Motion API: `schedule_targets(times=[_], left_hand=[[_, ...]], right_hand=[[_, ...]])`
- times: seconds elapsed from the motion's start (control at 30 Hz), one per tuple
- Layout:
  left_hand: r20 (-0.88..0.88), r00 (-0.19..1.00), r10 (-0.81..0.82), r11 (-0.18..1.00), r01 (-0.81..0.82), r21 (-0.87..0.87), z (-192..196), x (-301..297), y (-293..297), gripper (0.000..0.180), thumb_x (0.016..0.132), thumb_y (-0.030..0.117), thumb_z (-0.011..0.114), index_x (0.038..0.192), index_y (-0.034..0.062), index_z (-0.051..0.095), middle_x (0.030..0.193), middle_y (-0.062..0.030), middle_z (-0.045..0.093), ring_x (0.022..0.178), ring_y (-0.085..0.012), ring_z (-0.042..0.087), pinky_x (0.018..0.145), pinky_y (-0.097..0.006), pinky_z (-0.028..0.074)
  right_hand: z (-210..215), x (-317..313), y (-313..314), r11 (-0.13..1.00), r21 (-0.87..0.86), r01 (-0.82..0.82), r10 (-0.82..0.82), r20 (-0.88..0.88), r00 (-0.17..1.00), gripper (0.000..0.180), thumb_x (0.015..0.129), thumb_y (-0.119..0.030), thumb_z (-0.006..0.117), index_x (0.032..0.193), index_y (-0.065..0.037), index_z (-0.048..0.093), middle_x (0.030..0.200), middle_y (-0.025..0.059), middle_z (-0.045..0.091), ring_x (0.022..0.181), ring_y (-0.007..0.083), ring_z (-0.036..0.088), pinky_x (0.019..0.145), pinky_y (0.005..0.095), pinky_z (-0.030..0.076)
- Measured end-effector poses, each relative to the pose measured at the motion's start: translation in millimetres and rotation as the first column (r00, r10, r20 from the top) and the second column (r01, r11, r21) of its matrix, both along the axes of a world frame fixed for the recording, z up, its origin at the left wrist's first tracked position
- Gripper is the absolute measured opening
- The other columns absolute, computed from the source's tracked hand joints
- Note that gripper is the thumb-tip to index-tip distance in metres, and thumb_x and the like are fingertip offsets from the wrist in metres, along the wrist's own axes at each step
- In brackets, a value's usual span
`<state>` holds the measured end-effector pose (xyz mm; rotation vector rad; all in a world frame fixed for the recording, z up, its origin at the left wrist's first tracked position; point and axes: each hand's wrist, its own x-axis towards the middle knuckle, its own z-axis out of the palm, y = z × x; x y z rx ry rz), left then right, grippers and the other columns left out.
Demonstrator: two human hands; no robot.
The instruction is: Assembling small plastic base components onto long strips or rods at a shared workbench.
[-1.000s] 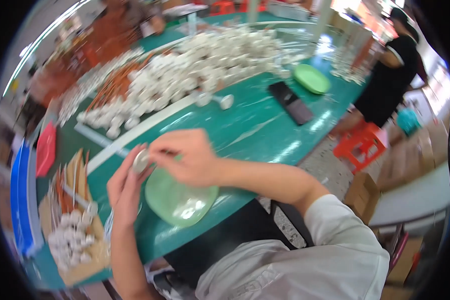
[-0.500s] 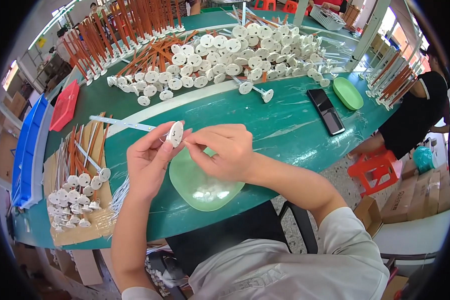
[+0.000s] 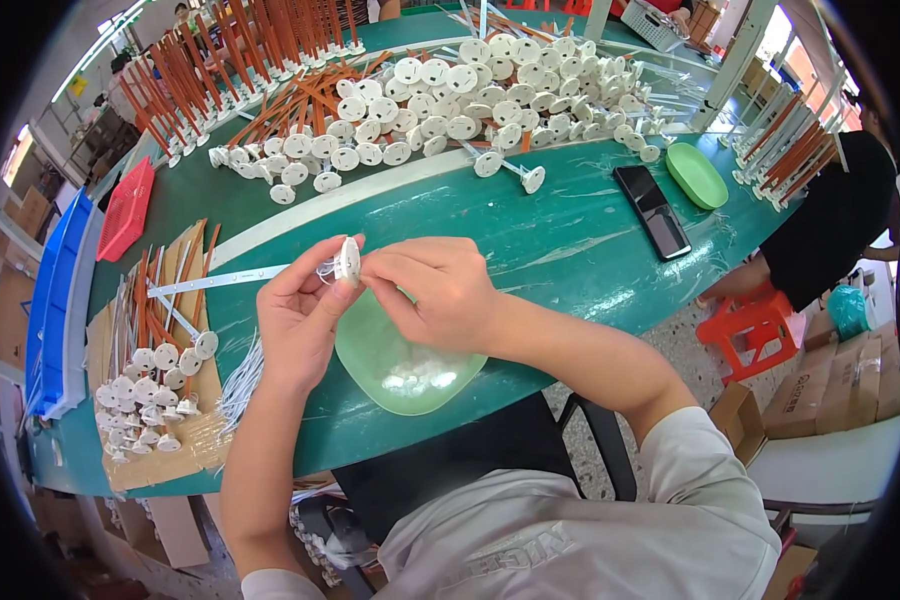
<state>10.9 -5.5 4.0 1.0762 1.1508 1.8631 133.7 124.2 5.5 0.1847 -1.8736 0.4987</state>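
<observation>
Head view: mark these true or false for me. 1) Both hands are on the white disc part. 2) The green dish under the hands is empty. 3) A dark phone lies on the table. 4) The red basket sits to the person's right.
1) True: the left hand and right hand pinch the white disc part between them.
2) False: the green dish holds small white pieces.
3) True: the dark phone lies flat beside a second green dish.
4) False: the red basket lies to the person's left, by the blue bin.
</observation>
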Motion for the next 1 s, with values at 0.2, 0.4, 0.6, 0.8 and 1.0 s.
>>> schedule_targets(times=[0.2,0.4,0.6,0.8,1.0], left_hand=[[0.174,0.984,-0.028,0.999,0.032,-0.015,-6.4,3.2,4.1,0.039,0.090,-0.002,0.060,0.128,-0.0016,0.053,0.127,-0.0195,0.058,0.112,-0.0232,0.060,0.099,-0.037,0.049],[0.146,0.989,0.002,1.000,0.002,-0.024,-5.7,0.9,3.5,0.038,0.090,-0.001,0.060,0.127,-0.0016,0.054,0.125,-0.0183,0.059,0.111,-0.0213,0.061,0.096,-0.035,0.051],[-0.108,0.991,0.078,0.993,-0.087,-0.082,24.5,-24.6,2.7,0.039,0.083,0.005,0.071,0.120,-0.0009,0.062,0.105,-0.0113,0.068,0.094,-0.0139,0.065,0.085,-0.027,0.051],[-0.878,0.395,0.268,0.772,-0.634,-0.049,102.9,-89.6,-55.8,0.039,0.071,0.018,0.082,0.106,0.0058,0.070,0.087,-0.0101,0.072,0.075,-0.0122,0.069,0.070,-0.026,0.055],[-0.973,-0.036,-0.230,0.412,-0.909,-0.064,154.5,-152.5,-163.4,0.036,0.071,0.024,0.078,0.102,0.0064,0.072,0.082,-0.0164,0.069,0.073,-0.0279,0.068,0.070,-0.035,0.053]], right_hand=[[-0.5,-0.2,-0.4,0.998,-0.063,0.007,-0.004,0.048,0.999,0.012,0.071,0.003,0.070,0.082,-0.001,0.066,0.075,0.0116,0.068,0.063,0.0251,0.066,0.054,0.0311,0.053],[-4.7,-2.9,0.5,0.994,-0.105,-0.010,0.012,0.022,1.000,0.011,0.073,0.002,0.070,0.083,-0.001,0.067,0.076,0.0122,0.068,0.065,0.0264,0.067,0.057,0.0322,0.054],[7.2,2.1,5.4,0.987,-0.148,-0.069,0.089,0.129,0.988,0.014,0.076,-0.004,0.074,0.089,-0.002,0.070,0.083,0.0113,0.070,0.067,0.0208,0.068,0.060,0.0305,0.054],[9.0,5.8,13.8,1.000,0.008,-0.016,0.016,0.067,0.998,0.014,0.075,0.000,0.073,0.087,-0.001,0.068,0.079,0.0096,0.069,0.064,0.0185,0.065,0.057,0.0275,0.053],[2.0,1.2,11.7,0.998,0.055,-0.018,0.010,0.149,0.989,0.010,0.076,-0.003,0.073,0.084,-0.002,0.067,0.078,0.0091,0.068,0.065,0.0202,0.065,0.055,0.0278,0.052]])
